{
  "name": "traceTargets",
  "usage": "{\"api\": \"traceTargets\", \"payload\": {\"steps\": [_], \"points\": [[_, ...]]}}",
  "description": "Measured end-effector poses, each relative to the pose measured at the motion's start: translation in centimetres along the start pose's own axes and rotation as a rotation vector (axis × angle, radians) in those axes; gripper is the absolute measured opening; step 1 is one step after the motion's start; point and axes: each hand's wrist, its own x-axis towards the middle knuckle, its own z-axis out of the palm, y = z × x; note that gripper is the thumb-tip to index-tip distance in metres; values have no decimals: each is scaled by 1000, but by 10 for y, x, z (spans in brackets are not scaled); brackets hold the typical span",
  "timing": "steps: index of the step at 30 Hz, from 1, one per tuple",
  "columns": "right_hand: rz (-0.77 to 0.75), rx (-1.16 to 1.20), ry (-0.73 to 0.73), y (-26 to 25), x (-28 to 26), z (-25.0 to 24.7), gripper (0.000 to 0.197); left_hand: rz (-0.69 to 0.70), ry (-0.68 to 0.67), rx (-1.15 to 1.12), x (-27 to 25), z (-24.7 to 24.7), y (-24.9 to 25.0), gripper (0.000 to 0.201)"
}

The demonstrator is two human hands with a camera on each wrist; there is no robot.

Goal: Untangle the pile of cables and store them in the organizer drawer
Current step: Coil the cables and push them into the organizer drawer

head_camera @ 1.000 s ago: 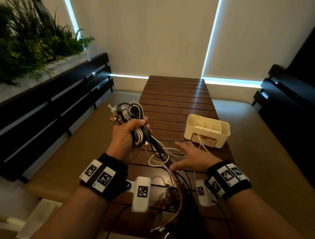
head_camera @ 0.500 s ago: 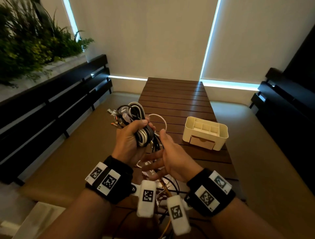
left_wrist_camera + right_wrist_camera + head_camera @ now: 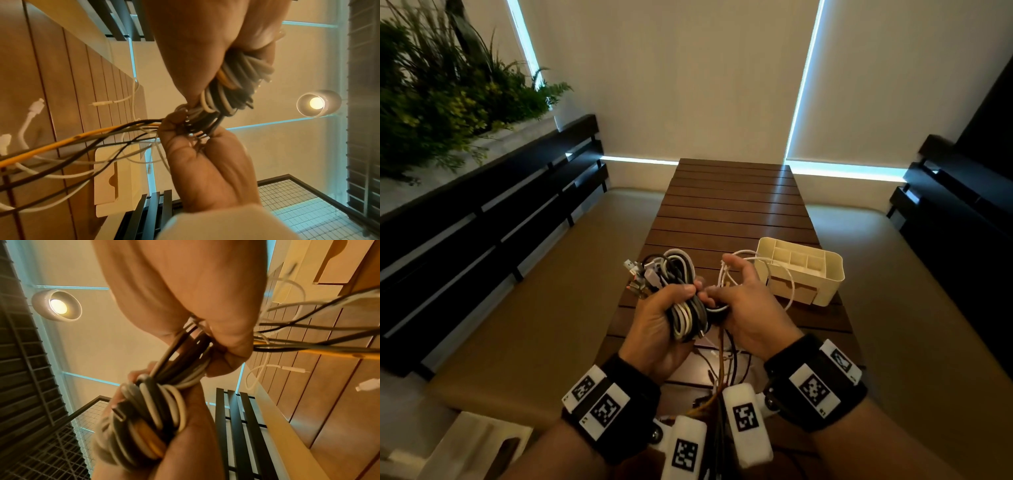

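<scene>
Left hand (image 3: 657, 329) is raised at seven o'clock, fingers curled tight around its load. Right hand (image 3: 751, 308) sits right beside it at five o'clock, thumb and fingers pinching close to the left fingertips, forearms angled inward, wrists banded.

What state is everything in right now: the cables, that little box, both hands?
Cable bundle: coiled, gripped in the left hand, ends trailing down to the table.
Right hand: pinching cable strands beside the bundle.
Organizer: upright on the table, drawer closed.
Ceiling lamp: on.
</scene>
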Motion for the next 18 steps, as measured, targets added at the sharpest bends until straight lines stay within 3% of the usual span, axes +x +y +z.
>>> {"api": "traceTargets", "payload": {"steps": [3, 6, 11, 13, 16, 18], "points": [[-57, -42, -47, -4, -4, -3, 52, -12, -27, -6, -2, 2, 4, 26], [-93, -97, -49, -9, -9, -4, 50, -19, -79, -9, -6, 3, 11, 28], [-113, -39, -133, -10, -12, -5, 67, -55, -46, -39, -3, 0, 17, 30], [-130, -83, -151, -6, -12, -5, 76, -79, -9, -37, -3, 3, 14, 20], [-120, -120, -165, -2, -12, -4, 99, -102, 44, -2, -4, 6, 9, 32], [-111, -146, -184, -2, -12, -5, 104, -114, 53, 48, -5, 8, 6, 39]]}}
